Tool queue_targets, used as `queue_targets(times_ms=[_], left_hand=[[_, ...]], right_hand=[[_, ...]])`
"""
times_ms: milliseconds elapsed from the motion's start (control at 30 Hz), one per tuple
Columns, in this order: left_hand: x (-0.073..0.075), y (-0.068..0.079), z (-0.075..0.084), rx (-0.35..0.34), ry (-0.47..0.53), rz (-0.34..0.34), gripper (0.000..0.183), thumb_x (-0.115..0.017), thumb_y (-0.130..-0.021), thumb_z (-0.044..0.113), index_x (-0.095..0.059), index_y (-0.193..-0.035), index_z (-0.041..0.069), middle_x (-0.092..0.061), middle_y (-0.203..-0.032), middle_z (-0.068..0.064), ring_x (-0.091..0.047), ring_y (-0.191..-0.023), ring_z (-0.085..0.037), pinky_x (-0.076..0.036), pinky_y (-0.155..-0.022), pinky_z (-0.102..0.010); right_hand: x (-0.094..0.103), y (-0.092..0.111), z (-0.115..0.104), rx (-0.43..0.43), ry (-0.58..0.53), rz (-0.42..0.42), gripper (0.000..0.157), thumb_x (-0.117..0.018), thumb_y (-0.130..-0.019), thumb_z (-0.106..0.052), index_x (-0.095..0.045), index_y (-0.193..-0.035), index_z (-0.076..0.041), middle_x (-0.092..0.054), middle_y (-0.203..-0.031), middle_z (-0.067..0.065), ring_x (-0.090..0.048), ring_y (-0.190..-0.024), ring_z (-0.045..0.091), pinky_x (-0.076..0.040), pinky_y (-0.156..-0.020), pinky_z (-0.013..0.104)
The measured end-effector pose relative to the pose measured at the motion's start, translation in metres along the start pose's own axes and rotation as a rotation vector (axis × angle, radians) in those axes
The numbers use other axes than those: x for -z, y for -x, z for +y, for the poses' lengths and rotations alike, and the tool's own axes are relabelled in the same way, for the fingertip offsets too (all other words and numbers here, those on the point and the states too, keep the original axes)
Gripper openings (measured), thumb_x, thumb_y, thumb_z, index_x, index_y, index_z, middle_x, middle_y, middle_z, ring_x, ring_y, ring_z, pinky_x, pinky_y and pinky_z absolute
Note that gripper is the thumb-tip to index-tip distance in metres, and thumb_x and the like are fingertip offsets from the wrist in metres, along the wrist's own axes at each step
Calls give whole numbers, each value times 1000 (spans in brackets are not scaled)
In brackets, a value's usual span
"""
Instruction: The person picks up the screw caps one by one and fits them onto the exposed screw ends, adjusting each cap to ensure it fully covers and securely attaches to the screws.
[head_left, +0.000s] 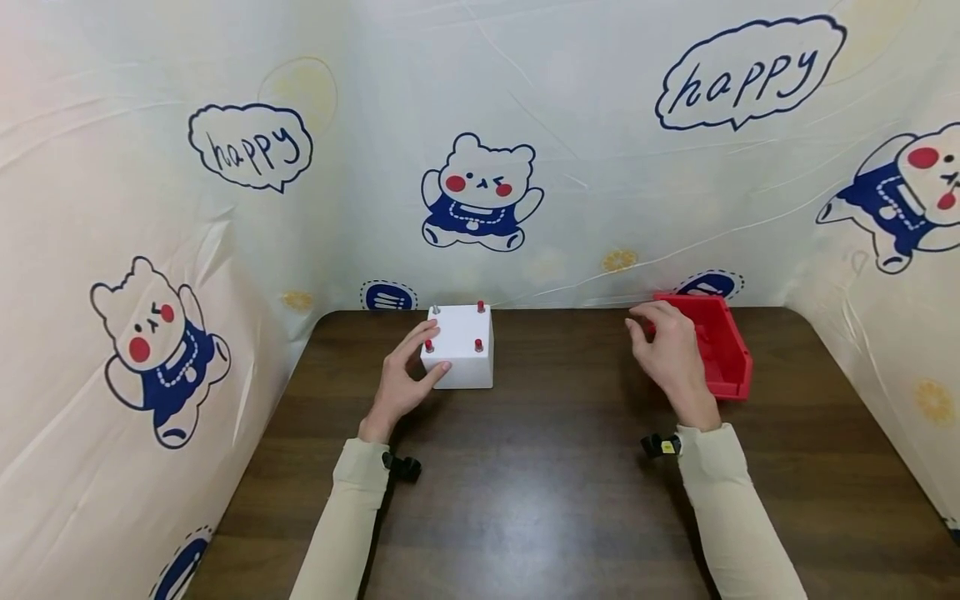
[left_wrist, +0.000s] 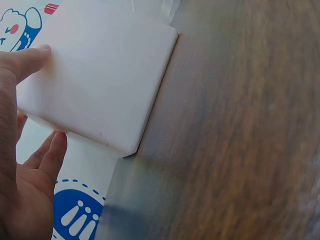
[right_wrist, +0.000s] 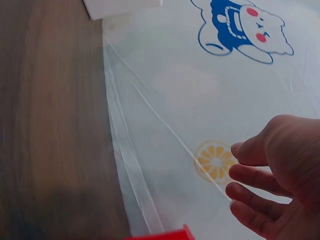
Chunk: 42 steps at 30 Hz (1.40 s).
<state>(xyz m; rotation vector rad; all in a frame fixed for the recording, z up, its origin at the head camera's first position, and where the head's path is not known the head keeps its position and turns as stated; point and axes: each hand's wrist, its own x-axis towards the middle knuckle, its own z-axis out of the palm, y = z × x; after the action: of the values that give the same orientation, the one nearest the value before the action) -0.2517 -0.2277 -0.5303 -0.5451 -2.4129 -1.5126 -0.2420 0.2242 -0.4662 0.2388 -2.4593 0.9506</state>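
Observation:
A white box (head_left: 459, 333) stands at the far side of the table, left of centre. Three red-capped posts and one grey post without a red cap stick up near its top corners. My left hand (head_left: 401, 379) steadies the box, its thumb (left_wrist: 30, 62) on the near face and its fingers (left_wrist: 52, 155) round the left side. Over the left edge of a red bin (head_left: 723, 350) hovers my right hand (head_left: 670, 354), with loosely bent fingers. In the right wrist view, nothing shows between the thumb and fingers of that hand (right_wrist: 280, 175).
The dark wooden table (head_left: 525, 475) ends against a pale printed cloth (head_left: 570, 200) that rises behind it and on both sides. A black wrist camera (head_left: 405, 468) sits on the left cuff, another wrist camera (head_left: 660, 447) on the right.

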Motion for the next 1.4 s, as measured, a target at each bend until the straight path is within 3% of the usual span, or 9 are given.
queue_targets(times_ms=[267,533,867,1100,1400], left_hand=[[0,0,1,-8,9,8,57,-81,-95,17,-63,-149,21,-49,-166,0,-45,-153,-29,-43,-117,-65],[-1,0,-1,19,-4,6,59,-82,-95,20,-62,-150,30,-48,-166,10,-45,-153,-24,-45,-116,-64],[-1,0,-2,-28,0,11,59,-83,-94,17,-63,-149,22,-50,-165,0,-47,-152,-28,-45,-115,-65],[-1,0,-1,-22,4,8,59,-83,-94,18,-63,-149,25,-50,-165,5,-47,-152,-24,-44,-117,-63],[-2,-1,-2,-28,10,21,60,-84,-92,9,-64,-148,17,-51,-164,-3,-48,-150,-30,-45,-116,-65]], right_hand=[[12,-3,10,-52,57,-2,31,-76,-95,-6,-74,-125,2,-69,-132,26,-64,-122,45,-56,-102,66],[16,-3,15,-82,68,-14,33,-76,-96,-6,-73,-127,3,-69,-132,27,-64,-121,46,-57,-101,66],[18,-3,25,-93,85,3,28,-68,-101,-8,-73,-125,4,-69,-128,27,-65,-116,44,-57,-99,63],[22,-1,31,-103,89,11,27,-67,-101,-8,-74,-123,4,-69,-128,28,-63,-118,45,-56,-99,65],[27,0,42,-131,134,10,27,-64,-102,-9,-73,-122,7,-68,-127,31,-63,-118,49,-54,-101,66]])
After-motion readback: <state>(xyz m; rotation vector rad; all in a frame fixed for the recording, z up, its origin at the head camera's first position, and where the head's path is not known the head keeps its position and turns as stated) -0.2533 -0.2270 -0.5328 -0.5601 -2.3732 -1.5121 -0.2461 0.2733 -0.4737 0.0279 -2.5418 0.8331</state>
